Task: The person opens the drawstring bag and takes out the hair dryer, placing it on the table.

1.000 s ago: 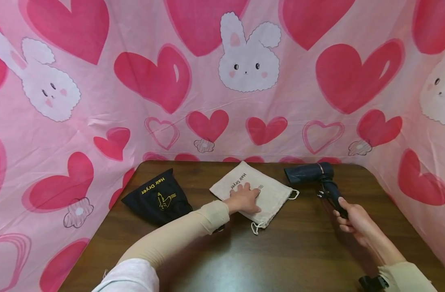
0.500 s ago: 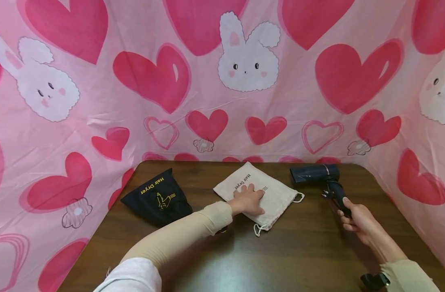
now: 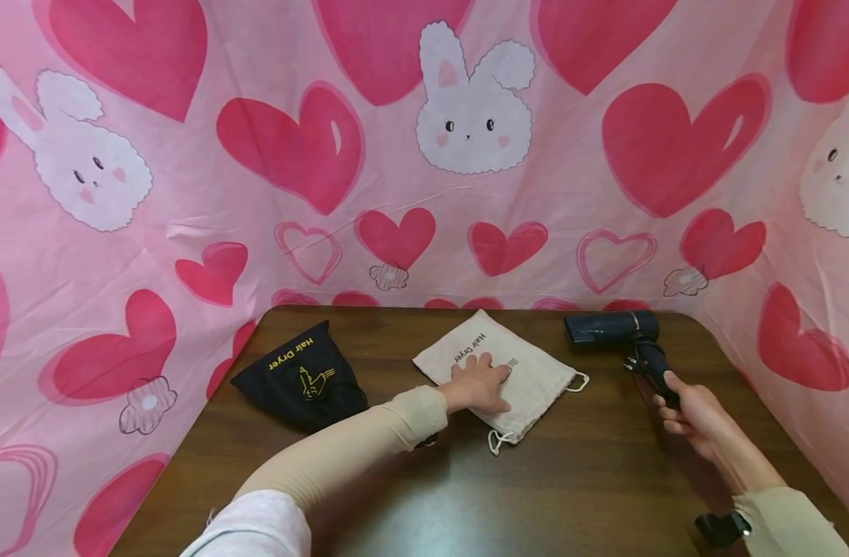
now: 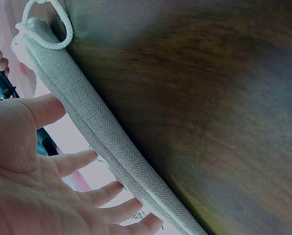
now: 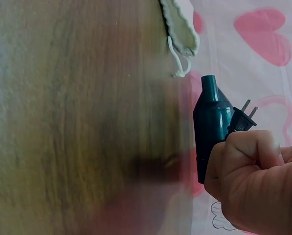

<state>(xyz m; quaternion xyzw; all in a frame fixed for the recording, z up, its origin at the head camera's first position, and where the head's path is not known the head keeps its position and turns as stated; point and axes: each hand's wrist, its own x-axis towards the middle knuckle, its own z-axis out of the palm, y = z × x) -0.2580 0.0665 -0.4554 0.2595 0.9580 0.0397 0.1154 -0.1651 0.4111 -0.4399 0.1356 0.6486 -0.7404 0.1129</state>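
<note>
A cream drawstring pouch printed "Hair Dryer" lies flat in the middle of the table. On top of it rests my left hand, fingers spread and nearly straight; the left wrist view shows the fingertips on the pouch from low down. My right hand grips the handle of a dark hair dryer, whose nozzle points left. In the right wrist view the fingers curl round the handle, and the two-pin plug of its cord sticks up beside the dryer body.
A black pouch with yellow "Hair Dryer" print lies at the left, partly behind my left forearm. White cord loops stick out from the cream pouch's right end. Pink heart-print cloth surrounds the brown table at the back and sides.
The cream pouch has slid slightly right under my left hand. My right hand has carried the hair dryer a little to the right. The black pouch has stayed put.
</note>
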